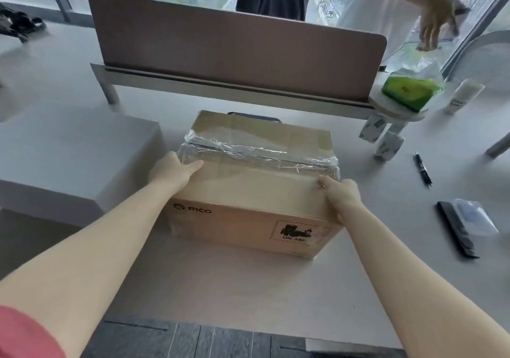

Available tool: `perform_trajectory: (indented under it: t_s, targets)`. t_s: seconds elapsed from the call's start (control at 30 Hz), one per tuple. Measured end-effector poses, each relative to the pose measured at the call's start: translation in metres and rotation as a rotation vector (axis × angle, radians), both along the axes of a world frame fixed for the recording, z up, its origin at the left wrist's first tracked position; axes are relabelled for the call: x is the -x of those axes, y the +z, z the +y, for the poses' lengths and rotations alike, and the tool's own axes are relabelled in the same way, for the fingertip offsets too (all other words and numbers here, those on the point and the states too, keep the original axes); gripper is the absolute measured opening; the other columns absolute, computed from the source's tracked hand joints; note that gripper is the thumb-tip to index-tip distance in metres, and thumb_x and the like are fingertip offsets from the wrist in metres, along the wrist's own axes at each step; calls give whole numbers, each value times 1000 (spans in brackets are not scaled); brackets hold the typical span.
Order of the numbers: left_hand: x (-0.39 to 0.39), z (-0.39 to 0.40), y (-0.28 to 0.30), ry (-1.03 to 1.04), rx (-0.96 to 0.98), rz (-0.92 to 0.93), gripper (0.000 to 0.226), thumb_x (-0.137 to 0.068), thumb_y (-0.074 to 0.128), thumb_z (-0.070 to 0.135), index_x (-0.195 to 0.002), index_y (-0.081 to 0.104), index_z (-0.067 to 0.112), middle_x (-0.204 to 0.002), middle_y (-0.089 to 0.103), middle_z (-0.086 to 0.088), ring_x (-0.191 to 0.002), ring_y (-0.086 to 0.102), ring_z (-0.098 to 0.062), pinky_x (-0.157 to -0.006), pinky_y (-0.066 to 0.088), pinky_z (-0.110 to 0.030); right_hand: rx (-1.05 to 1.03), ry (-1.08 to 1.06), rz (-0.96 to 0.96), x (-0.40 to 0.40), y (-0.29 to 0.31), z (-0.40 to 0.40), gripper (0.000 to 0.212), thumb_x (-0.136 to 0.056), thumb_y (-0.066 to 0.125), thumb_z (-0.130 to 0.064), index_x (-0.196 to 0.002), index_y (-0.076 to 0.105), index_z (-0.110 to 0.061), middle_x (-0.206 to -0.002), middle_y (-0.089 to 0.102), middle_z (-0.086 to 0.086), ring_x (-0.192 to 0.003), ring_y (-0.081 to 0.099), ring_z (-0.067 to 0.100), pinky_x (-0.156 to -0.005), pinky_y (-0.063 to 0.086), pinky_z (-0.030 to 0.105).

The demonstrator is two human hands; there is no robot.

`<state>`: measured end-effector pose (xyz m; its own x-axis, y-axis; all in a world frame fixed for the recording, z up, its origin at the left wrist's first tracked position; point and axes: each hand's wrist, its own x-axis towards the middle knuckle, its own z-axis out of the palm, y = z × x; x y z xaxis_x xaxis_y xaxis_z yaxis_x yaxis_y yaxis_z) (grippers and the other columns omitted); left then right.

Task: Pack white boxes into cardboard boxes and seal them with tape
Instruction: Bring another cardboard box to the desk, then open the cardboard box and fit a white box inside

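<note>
A brown cardboard box [248, 192] printed "PICO" sits closed on the grey table [248, 283] in front of me. A wrinkled band of clear tape [256, 154] runs across its top seam and down both sides. My left hand [172, 171] grips the box's upper left edge, thumb on the taped corner. My right hand [340, 196] holds the upper right edge, fingers curled over the side. Whatever is inside the box is hidden. A dark object [254, 116] pokes out just behind the box.
A large white box [69, 159] stands at my left. A brown desk divider [234, 51] rises behind. On the right lie a black pen [422, 168], a black flat item with a plastic bag [463, 226], a green packet [409, 91] and small white packs [386, 141]. Another person's hand [436, 26] reaches in at top right.
</note>
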<state>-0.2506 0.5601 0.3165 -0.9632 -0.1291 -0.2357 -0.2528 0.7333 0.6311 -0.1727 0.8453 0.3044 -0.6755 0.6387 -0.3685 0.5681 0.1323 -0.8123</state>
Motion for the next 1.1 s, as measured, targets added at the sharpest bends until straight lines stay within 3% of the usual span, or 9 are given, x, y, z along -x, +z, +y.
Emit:
perform_trajectory:
  t_s: [0.17, 0.33, 0.47, 0.57, 0.67, 0.77, 0.83, 0.97, 1.1]
  targets:
    - [20, 0, 3, 9, 7, 30, 53, -86, 58, 44, -117, 50, 2, -121, 58, -16, -113, 54, -34, -90, 42, -38, -65, -40, 111, 14, 4, -3, 34, -87, 55, -18, -117, 48, -4, -105, 54, 10, -91, 47, 21, -71, 36, 25]
    - [24, 2, 11, -64, 122, 40, 57, -89, 55, 42, -127, 40, 1, -129, 52, -17, -118, 50, -34, -90, 41, -39, -170, -72, 140, 11, 8, -8, 33, -87, 52, -10, -119, 54, -1, -122, 58, 13, -112, 53, 26, -85, 39, 29]
    - [21, 11, 19, -154, 406, 183, 55, -90, 55, 35, -131, 40, 1, -136, 42, -21, -128, 39, -37, -100, 37, -43, -202, -88, 120, 9, 7, -12, 32, -85, 55, -11, -116, 59, -5, -125, 55, 16, -116, 51, 31, -102, 41, 40]
    - [17, 23, 26, -351, 459, 287, 55, -92, 53, 28, -140, 34, 8, -149, 30, -16, -138, 26, -33, -111, 26, -41, -210, -107, 114, 9, 11, -14, 30, -84, 58, -9, -114, 60, -4, -122, 58, 15, -113, 54, 31, -99, 44, 44]
    - [14, 40, 32, -567, 487, 312, 60, -95, 45, 32, -148, 21, 16, -157, 17, -5, -147, 9, -26, -118, 8, -42, -160, -108, 156, 3, 17, -17, 26, -87, 57, -6, -113, 57, -1, -109, 59, 10, -96, 55, 23, -89, 47, 35]
    - [14, 56, 39, -676, 499, 319, 57, -97, 41, 32, -148, 20, 16, -155, 26, -4, -147, 10, -26, -117, -3, -47, -115, -105, 247, -4, 24, -21, 25, -90, 53, -2, -115, 51, 0, -100, 52, 7, -90, 49, 18, -79, 41, 28]
    - [15, 60, 45, -694, 503, 354, 52, -97, 43, 29, -144, 29, 13, -146, 38, -11, -141, 25, -28, -118, 0, -46, -89, -109, 304, -6, 30, -22, 21, -90, 52, 0, -111, 51, -2, -99, 51, 7, -91, 49, 18, -78, 41, 27]
    - [11, 54, 62, -657, 390, 498, 41, -90, 57, 30, -127, 51, 12, -128, 53, -11, -124, 43, -28, -108, 26, -37, 71, -134, 439, -16, 39, -19, 18, -86, 52, 1, -77, 50, -15, -79, 53, 2, -77, 52, 19, -65, 42, 28]
    - [-8, 43, 83, -610, 377, 599, 39, -82, 66, 33, -112, 58, 10, -118, 56, -11, -115, 48, -28, -98, 33, -35, 274, -93, 545, -35, 54, -19, 30, -94, 41, -29, -68, 46, -17, -67, 53, 3, -60, 49, 16, -59, 38, 28]
